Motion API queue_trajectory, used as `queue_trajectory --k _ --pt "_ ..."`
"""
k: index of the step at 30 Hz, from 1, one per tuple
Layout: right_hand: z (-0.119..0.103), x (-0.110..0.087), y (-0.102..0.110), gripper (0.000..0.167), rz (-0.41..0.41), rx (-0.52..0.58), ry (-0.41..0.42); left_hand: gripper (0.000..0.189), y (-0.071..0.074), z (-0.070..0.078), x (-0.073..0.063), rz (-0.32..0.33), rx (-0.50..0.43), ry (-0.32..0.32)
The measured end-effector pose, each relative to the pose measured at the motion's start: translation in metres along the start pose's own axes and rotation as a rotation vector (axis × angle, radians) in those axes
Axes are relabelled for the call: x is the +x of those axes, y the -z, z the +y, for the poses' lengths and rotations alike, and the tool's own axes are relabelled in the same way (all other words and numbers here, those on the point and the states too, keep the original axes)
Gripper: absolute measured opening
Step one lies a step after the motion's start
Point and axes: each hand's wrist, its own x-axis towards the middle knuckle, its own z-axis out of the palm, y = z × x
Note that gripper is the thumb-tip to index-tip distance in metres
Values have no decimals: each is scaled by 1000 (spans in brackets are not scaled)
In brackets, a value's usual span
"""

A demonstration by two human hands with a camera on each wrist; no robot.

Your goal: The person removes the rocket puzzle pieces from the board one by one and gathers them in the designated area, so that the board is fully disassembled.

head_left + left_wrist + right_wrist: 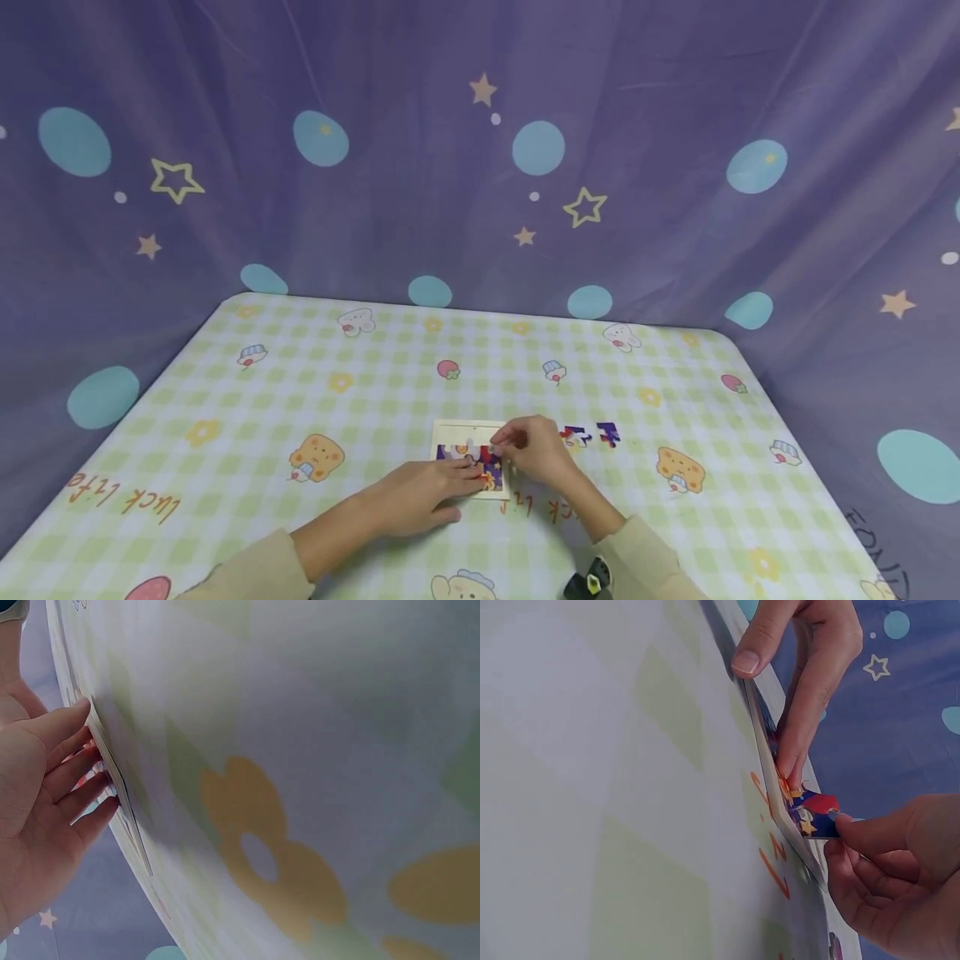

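A shallow puzzle tray with a pale frame lies on the table, its lower part filled with purple picture pieces. My left hand rests on the assembled pieces with fairly straight fingers, and its thumb is by the tray's near edge. In the right wrist view, my right hand pinches a dark blue puzzle piece between thumb and fingers. This piece is tilted up at the tray's right side, beside the left fingertips. From the left wrist, the left hand shows against the tray's edge.
Two spots of loose puzzle pieces lie right of the tray: a red, white and purple one and a purple one. A green-checked cloth covers the table. Behind hangs a purple curtain. A black object is near the right sleeve.
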Motion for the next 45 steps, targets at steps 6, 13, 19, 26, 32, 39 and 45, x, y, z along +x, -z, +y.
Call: queue_trajectory --k 6,13,19,26,32,39,45 --pt "3 0 -3 4 -15 36 4 47 0 -1 1 3 13 -8" --pt "3 -1 -1 5 2 85 -41 45 0 -1 1 -4 2 5" --pt "6 -4 4 5 37 110 -39 46 -1 -1 0 -6 -4 10" --pt "16 -14 15 10 70 157 -121 44 -2 -1 1 -7 -14 15" --pt "27 -24 31 11 105 150 -179 44 -1 -1 1 -12 -10 34" --pt "40 -32 51 14 138 181 -225 44 0 0 0 -6 -18 37" --pt "54 -41 64 21 162 215 -250 45 1 0 -1 -4 -9 32"
